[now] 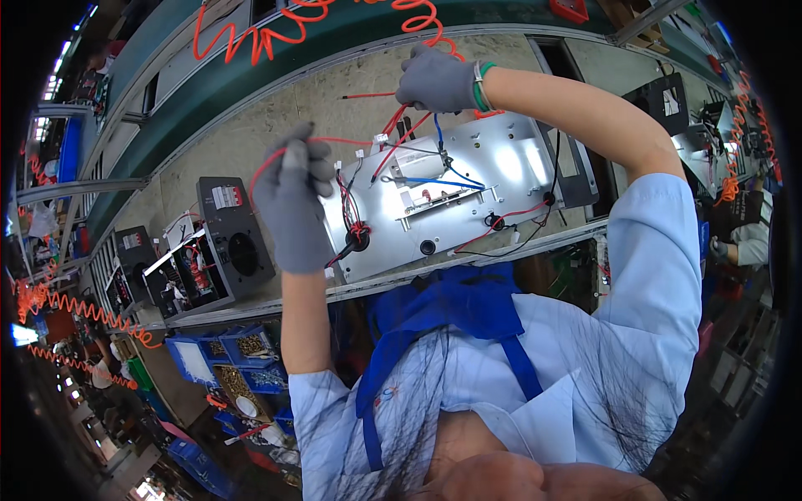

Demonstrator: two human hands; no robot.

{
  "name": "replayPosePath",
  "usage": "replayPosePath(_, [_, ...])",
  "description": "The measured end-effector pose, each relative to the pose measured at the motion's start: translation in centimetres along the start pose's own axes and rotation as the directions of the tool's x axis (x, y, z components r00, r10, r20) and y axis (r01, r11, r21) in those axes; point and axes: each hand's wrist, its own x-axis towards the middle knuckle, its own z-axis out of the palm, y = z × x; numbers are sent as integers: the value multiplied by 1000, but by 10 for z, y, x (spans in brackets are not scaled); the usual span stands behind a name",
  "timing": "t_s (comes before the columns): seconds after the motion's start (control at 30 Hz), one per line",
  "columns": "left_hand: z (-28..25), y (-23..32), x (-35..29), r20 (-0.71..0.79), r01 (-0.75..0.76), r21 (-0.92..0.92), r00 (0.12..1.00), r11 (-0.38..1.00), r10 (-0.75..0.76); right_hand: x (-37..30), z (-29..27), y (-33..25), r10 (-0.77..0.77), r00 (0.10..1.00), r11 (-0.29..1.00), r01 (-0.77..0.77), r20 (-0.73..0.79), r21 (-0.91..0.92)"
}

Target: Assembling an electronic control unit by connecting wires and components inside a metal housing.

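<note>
My left hand (294, 196), in a grey glove, is closed round a red wire (338, 140) beside the left end of a silver metal panel (514, 159). The wire loops past the glove on its outer side. Beyond the panel's far edge, my right hand (439, 81), also gloved, grips a bunch of red wires (387, 132); one loose end points left. A blue wire (455, 183) runs across the panel near a small white module (418, 167). Dark and red leads come out through a black grommet (357, 240) at the panel's left.
Black housings (225, 238) with fan openings stand on the bench at left. Blue parts bins (251, 344) with small hardware hang below the front edge. An orange coiled hose (267, 37) dangles over the far side. A co-worker's hand (720, 246) shows at far right.
</note>
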Motion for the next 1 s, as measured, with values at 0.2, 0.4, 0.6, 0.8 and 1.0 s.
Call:
replayPosePath(0.2, [39, 24, 11, 141, -91, -54, 985, 994, 98, 8, 20, 2, 85, 995, 990, -91, 60, 111])
replayPosePath(0.4, [81, 38, 15, 351, -140, -105, 921, 985, 168, -28, 30, 18, 91, 971, 989, -63, -220, 134])
replayPosePath(0.6, [117, 37, 17, 509, -70, -89, 854, 994, 106, -90, -2, -17, 54, 964, 560, -246, 261, 791])
replayPosePath(0.8, [129, 22, 34, 642, -3, 254, 748, 967, -166, -116, 25, 6, 308, 945, 776, -319, 114, 544])
replayPosePath(1.0, [64, -76, 96, 478, 63, 681, 717, 730, -508, -100, 17, -7, 330, 943, 524, -217, 38, 823])
